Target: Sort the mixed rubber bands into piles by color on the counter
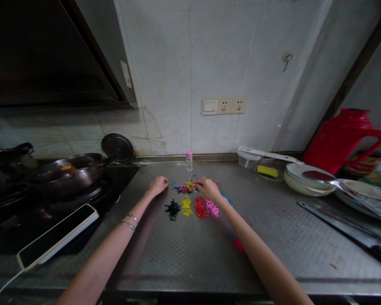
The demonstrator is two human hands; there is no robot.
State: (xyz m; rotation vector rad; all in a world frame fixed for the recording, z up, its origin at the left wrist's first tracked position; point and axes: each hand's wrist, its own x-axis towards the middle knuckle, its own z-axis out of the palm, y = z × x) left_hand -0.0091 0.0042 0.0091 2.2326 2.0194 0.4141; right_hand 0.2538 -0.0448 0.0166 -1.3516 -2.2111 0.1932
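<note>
A mixed heap of small coloured rubber bands (184, 187) lies on the metal counter between my two hands. My left hand (158, 185) is at its left side, fingertips pinched together on a small rubber band (170, 183). Over the heap's right edge, my right hand (208, 189) has its thumb and fingers closed; what they hold is too small to make out. Nearer me are single-colour piles: black bands (172, 209), yellow bands (186, 207), red bands (201, 208) and pink bands (212, 207). Some blue bands (226, 198) show beside my right wrist, partly hidden.
Behind the heap stands a small clear bottle (189, 162) with a pink top. A phone (59, 237) and a wok (66, 176) are on the left. At right are a sponge (267, 171), stacked bowls (307, 186), a knife (336, 226) and a red thermos jug (339, 142).
</note>
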